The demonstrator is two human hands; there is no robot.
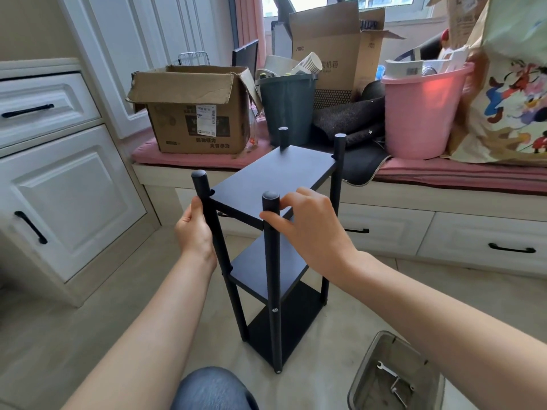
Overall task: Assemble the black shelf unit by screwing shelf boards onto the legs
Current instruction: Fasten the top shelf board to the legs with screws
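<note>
Black shelf unit stands upright on the floor, dead center: three boards, four legs. Left hand wraps the 9 o'clock leg; right hand pinches the near leg. Two wrenches in the bin at 5 o'clock.

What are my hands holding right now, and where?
The black shelf unit: left hand grips the near-left leg, right hand the near-right leg, both near the top.

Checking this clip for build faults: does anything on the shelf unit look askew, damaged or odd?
Nothing clearly wrong. The shelf unit stands upright on the floor with three boards in place; legs splay in the picture, likely wide-angle distortion. The left hand grips the near-left leg; the right hand holds the near-right leg.
</note>
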